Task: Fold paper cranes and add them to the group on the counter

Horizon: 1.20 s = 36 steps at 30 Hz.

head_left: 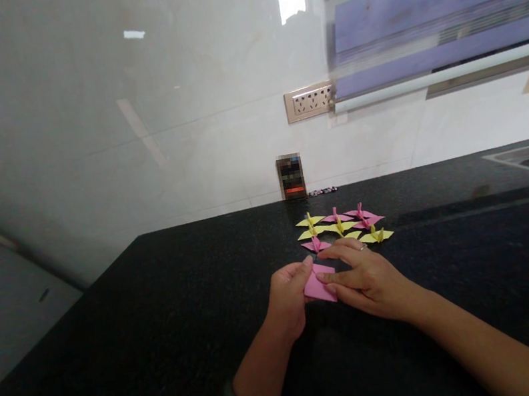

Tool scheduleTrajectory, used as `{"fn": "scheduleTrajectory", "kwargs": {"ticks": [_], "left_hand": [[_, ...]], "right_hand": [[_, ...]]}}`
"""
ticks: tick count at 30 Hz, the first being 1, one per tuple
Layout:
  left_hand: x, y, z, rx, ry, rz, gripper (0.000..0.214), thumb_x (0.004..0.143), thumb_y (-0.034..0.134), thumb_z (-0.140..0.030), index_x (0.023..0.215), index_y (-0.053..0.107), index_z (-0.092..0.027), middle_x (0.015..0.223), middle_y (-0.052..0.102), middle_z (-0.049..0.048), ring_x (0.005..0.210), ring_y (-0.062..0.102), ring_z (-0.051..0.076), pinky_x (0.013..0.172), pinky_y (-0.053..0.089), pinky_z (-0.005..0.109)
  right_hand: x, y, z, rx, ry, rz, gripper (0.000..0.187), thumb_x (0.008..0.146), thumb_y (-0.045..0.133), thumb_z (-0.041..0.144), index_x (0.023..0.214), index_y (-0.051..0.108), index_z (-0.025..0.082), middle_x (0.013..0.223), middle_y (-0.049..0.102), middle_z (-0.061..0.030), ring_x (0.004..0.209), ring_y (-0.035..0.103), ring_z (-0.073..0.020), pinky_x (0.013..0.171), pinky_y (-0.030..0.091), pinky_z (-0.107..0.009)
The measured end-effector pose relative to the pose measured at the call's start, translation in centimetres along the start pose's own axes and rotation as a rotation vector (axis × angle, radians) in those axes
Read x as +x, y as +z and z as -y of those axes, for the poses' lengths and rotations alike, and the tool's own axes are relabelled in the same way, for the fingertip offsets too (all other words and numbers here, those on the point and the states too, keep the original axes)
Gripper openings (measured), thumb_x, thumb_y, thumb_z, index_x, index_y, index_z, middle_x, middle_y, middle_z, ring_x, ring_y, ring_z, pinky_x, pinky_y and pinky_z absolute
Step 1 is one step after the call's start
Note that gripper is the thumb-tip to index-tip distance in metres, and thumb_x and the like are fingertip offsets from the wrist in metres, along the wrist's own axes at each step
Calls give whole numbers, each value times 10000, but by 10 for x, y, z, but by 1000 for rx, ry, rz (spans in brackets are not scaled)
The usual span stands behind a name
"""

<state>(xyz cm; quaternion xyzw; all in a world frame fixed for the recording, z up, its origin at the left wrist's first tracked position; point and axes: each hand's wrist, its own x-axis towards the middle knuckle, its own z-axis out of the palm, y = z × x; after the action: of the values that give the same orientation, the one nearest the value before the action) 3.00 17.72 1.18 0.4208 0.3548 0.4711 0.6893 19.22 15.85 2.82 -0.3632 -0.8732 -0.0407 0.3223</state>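
Observation:
A small folded square of pink paper [318,289] is between my two hands, just above the black countertop. My left hand [288,292] pinches its left edge, thumb on top and the other fingers mostly hidden. From the right, my right hand [367,279] reaches over the paper; its thumb and a finger press on the right side, and another finger stretches past the far edge. Just beyond my hands stand several paper cranes in rows, among them a yellow crane [377,235] and a pink crane [316,244]. My right hand partly covers the nearest ones.
The black countertop [166,336] runs back to a glossy pale wall [216,152]. Against the wall stands a dark, pixelated phone-like object [291,178] beside a beaded strand [323,191]. A power socket [312,102] and a purple striped blind [435,7] are above. A sink edge [517,164] lies at right.

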Motion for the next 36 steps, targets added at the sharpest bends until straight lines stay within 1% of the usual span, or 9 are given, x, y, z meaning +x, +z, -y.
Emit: {"fn": "scheduleTrajectory", "kwargs": {"ticks": [6,8,10,12,15,18,20,27,36], "left_hand": [[0,-1,5,61,55,-47,187,638,666,-256,676,586,-91,606,614,42,506,532,98,508,403,215],[1,-1,7,82,66,-65,188,646,659,-268,676,588,-97,595,614,37,505,533,99,511,404,218],[1,-1,7,113,86,-88,191,645,658,-279,675,591,-103,583,612,31,501,531,98,510,403,217],[1,-1,7,142,105,-111,196,641,659,-291,676,597,-109,579,614,27,500,533,99,508,403,215],[0,0,6,166,120,-128,195,637,660,-296,679,604,-115,585,623,26,503,541,105,510,411,219],[-1,2,3,180,106,-148,195,616,672,-287,671,603,-114,564,617,20,486,537,107,497,413,221],[-1,3,2,184,91,-160,203,599,683,-286,667,603,-112,551,611,16,476,532,108,487,410,221],[-1,1,2,190,86,-151,202,588,689,-284,656,600,-116,545,596,7,479,515,102,487,394,215],[0,0,5,197,95,-136,230,670,616,-336,623,589,-112,528,557,-1,469,468,85,468,351,205]], "right_hand": [[0,3,2,91,20,-28,171,766,509,215,815,672,223,1041,538,-81,993,448,-233,810,384,-397],[-1,9,2,203,89,-76,164,774,497,203,769,661,211,999,545,-71,957,471,-209,813,383,-375],[-1,16,2,345,252,-157,155,791,475,213,761,626,193,906,555,-60,869,504,-176,764,409,-331],[-2,23,1,476,481,-241,125,791,483,267,811,570,181,806,548,-39,761,518,-151,666,432,-284],[-2,30,0,623,680,-187,194,752,523,363,765,515,170,663,504,8,601,483,-118,521,399,-226],[-2,32,1,681,688,-6,261,737,529,384,607,477,163,539,440,38,492,407,-88,440,320,-198],[-2,34,3,687,679,38,274,737,528,377,578,473,160,515,424,41,477,387,-83,431,296,-197],[-3,34,6,792,692,63,271,742,521,392,606,486,160,513,422,43,466,401,-83,428,304,-193],[-4,32,5,929,690,51,258,728,544,361,586,506,149,496,414,50,448,367,-75,438,291,-198]]}}
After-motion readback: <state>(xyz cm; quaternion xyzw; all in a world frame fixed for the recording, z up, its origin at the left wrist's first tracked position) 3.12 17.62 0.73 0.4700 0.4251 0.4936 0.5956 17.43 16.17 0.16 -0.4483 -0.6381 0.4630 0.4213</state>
